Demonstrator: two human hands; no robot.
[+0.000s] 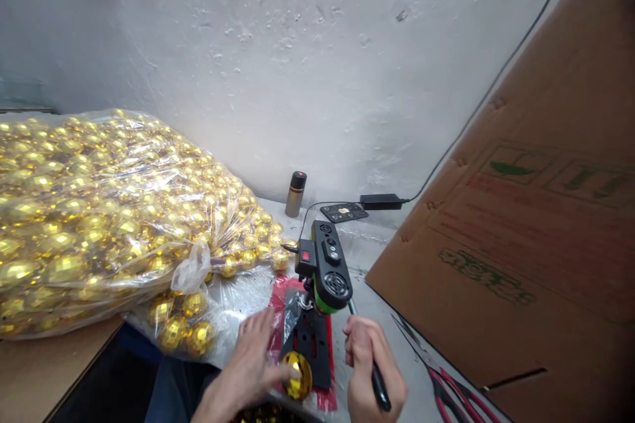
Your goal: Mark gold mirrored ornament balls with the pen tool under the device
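Observation:
A small black drill-press-like machine with a green part stands on a black slotted base over red plastic. My right hand is wrapped round the black-handled lever at the machine's right side. My left hand lies to the left of the base with its fingers apart. Its thumb reaches to a gold faceted ball at the near end of the base. Whether the thumb presses on the ball or only lies against it is hard to tell. A clear plastic piece lies on the base's left edge.
Large clear bags of gold balls fill the left. Behind the machine are a bottle, a dark phone-like item and a black power adapter. A cardboard box leans at right, near red-handled scissors.

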